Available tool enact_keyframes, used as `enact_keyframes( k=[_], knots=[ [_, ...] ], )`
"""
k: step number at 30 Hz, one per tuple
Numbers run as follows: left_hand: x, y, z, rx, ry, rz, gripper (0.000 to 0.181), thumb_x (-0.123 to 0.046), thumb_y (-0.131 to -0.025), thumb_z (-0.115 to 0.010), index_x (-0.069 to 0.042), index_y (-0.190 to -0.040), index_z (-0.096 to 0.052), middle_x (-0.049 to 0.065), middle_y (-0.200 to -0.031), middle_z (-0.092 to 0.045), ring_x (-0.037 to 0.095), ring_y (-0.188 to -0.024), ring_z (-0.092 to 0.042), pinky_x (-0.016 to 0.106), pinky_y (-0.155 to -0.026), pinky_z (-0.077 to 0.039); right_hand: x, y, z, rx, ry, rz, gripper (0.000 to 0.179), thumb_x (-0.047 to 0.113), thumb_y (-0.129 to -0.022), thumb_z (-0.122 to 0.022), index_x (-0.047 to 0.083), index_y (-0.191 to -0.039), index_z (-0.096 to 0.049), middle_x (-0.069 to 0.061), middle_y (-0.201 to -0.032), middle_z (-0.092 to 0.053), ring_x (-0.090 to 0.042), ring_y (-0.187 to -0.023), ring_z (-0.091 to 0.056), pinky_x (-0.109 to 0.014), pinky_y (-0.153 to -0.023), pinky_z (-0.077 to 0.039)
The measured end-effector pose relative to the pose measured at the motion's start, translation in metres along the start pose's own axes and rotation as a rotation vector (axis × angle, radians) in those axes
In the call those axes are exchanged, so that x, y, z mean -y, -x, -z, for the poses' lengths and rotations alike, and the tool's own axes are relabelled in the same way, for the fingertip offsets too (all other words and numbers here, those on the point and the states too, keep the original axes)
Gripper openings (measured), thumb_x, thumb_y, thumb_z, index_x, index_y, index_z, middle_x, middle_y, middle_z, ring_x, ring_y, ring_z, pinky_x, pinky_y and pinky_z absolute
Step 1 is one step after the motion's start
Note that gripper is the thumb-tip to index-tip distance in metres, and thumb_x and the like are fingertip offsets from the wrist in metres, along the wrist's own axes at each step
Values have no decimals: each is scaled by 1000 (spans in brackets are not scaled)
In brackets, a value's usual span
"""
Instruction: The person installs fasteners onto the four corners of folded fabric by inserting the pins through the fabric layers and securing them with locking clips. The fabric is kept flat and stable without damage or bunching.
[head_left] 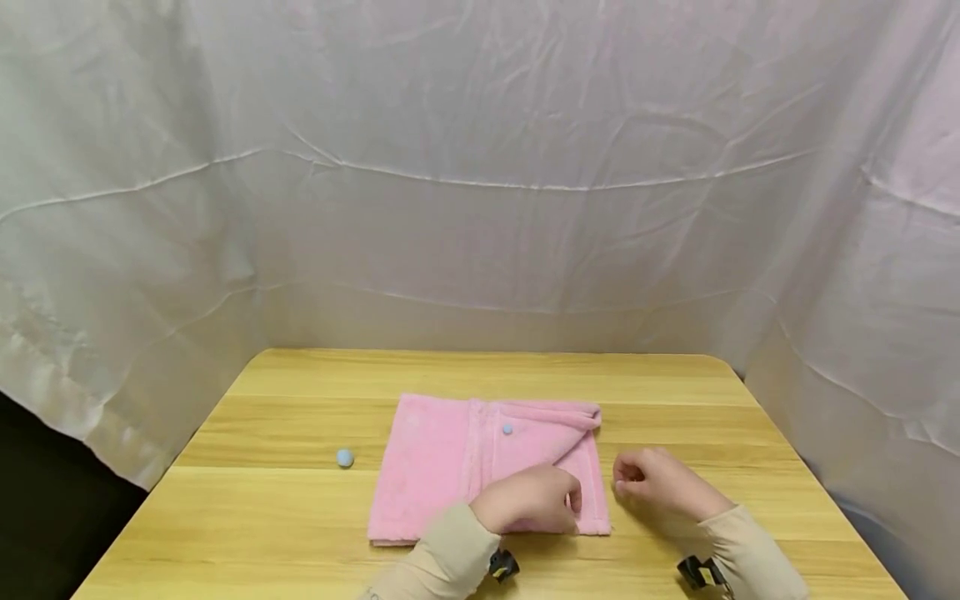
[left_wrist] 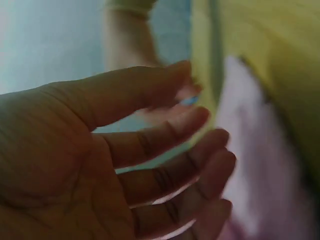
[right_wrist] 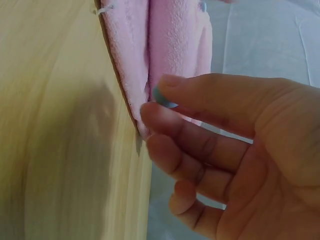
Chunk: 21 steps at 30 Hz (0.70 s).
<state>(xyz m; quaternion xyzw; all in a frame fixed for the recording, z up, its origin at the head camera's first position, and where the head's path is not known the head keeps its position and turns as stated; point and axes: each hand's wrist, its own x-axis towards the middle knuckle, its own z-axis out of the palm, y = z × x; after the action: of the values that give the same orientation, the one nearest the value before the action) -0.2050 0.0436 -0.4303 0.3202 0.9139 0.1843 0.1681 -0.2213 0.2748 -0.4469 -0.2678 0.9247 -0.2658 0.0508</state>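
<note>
A folded pink towel [head_left: 431, 467] lies on the wooden table, its upper layer turned over diagonally on the right. One small light-blue ball [head_left: 507, 429] sits on it. My left hand [head_left: 532, 498] hovers over the towel's front right part; the left wrist view shows its fingers [left_wrist: 175, 175] loosely bent with nothing between them. To the right of the towel is my right hand [head_left: 663, 482]. In the right wrist view its thumb and index finger pinch a small blue ball [right_wrist: 162, 98], partly covered by the fingertips.
Another light-blue ball [head_left: 345, 457] rests on the table [head_left: 262, 508], left of the towel. Pale curtains [head_left: 510, 242] hang behind the table and at both sides. Each wrist carries a small black camera [head_left: 503, 566].
</note>
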Motion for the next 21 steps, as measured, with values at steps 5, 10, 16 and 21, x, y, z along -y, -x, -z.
enact_keyframes(
  k=[5, 10, 16, 21],
  knots=[
    [-8, -7, -16, 7, -199, 47, 24, -27, -72, -82, -21, -75, -59, -11, -71, -56, 5, -68, -51, 19, -67, -42, -2, -2, 0, -59, 37, 47, 15, 8, -82, -70, 19, -77, -62, 12, -69, -57, 5, -64, -46, -19, -59, -44],
    [-9, -11, -25, -31, -288, 88, 24, -28, -75, -81, -21, -75, -58, -8, -73, -58, 7, -69, -53, 25, -64, -46, -5, -4, 0, -75, 56, 87, 15, 7, -82, -71, 18, -78, -62, 14, -70, -57, 7, -66, -46, -19, -59, -45],
    [-10, -13, -29, -97, -323, 109, 20, -20, -79, -75, -19, -71, -57, -5, -74, -61, 9, -67, -55, 30, -59, -49, -5, -3, -1, -101, 67, 96, 16, 6, -82, -71, 18, -78, -62, 12, -71, -59, 7, -66, -47, -19, -60, -45],
    [-8, -13, -27, -105, -226, 104, 18, -15, -80, -72, -17, -69, -57, -5, -70, -56, 9, -62, -49, 25, -56, -44, -3, -3, 1, -119, 69, 95, 17, 5, -83, -71, 19, -78, -62, 13, -72, -59, 7, -67, -47, -19, -60, -45]
  ],
)
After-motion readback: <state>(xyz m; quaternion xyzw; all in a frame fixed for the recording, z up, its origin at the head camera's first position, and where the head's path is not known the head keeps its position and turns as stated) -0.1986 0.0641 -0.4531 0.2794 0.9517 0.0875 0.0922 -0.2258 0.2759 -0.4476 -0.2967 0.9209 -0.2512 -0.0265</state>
